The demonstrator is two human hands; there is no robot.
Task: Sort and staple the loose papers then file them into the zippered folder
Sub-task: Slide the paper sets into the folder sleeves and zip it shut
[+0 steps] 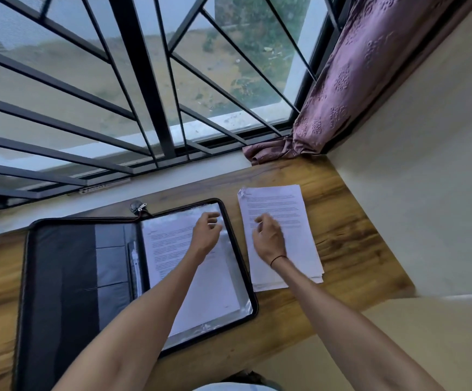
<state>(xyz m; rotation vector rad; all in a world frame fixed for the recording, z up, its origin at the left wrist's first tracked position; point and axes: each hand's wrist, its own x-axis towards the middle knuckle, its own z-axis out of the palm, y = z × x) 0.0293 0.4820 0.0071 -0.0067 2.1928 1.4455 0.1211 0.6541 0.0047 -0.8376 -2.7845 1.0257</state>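
Black zippered folder [60,277] open; left hand [205,234] relaxed; right hand [268,235] loosely curled over paper stack [285,221].

I take this for a room in a home: a wood-grain bench [342,235] fits into a corner, with a black-barred window [144,94] just behind it and a mauve patterned curtain [356,66] hanging at the window's right side.

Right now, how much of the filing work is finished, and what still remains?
Done: the zippered folder lies open, and a printed sheet already sits in its clear sleeve on the right half. In hand: the left hand hovers over that sheet while the right hand rests on the paper stack beside the folder. Left: that stack still needs filing, then the folder zipped. No stapler is visible.
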